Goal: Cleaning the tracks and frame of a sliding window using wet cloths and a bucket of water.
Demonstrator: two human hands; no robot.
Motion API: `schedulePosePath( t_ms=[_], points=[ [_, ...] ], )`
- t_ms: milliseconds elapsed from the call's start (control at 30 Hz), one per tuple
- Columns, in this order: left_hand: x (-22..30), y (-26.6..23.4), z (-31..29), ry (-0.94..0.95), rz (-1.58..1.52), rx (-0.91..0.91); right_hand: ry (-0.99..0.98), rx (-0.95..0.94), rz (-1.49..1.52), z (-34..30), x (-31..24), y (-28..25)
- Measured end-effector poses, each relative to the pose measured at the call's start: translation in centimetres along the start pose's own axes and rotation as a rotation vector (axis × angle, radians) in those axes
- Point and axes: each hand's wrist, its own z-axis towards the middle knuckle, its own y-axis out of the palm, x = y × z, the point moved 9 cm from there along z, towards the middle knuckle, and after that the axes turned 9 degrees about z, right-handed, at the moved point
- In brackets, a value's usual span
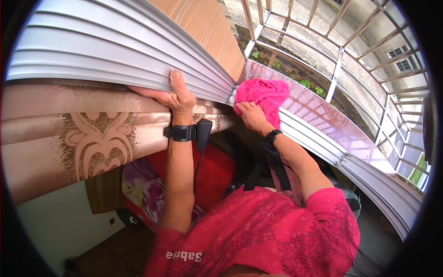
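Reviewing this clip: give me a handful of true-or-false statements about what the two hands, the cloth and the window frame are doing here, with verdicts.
1. The right hand presses a pink cloth against the window track. True.
2. The left hand holds a spray bottle. False: it grips the edge of the grey window frame, with the thumb on top.
3. Both wrists wear a black band. True: one shows on the left wrist, one on the right.
4. The cloth lies folded on the floor. False: it is bunched under the right hand at the frame's corner.
5. A patterned curtain hangs below the left hand. True.
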Motion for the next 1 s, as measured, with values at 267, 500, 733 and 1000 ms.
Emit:
schedulePosePath(
  t_ms=[267,500,733,1000],
  points=[
    [-0.4,-0.4,0.2,-0.065,0.030,0.000,0.120,0.008,0.077,-6.9,5.6,-3.2],
    [0.2,-0.1,0.1,-0.053,-0.010,0.013,0.396,0.162,0.649,-5.2,8.6,-6.6],
    [0.3,0.3,0.1,0.005,-0.024,0.016,-0.104,0.250,0.349,1.9,0.7,-4.4],
    [0.0,-0.1,0.1,0.015,-0.035,0.022,-0.123,0.185,-0.121,3.2,-0.2,-0.9]
  ],
)
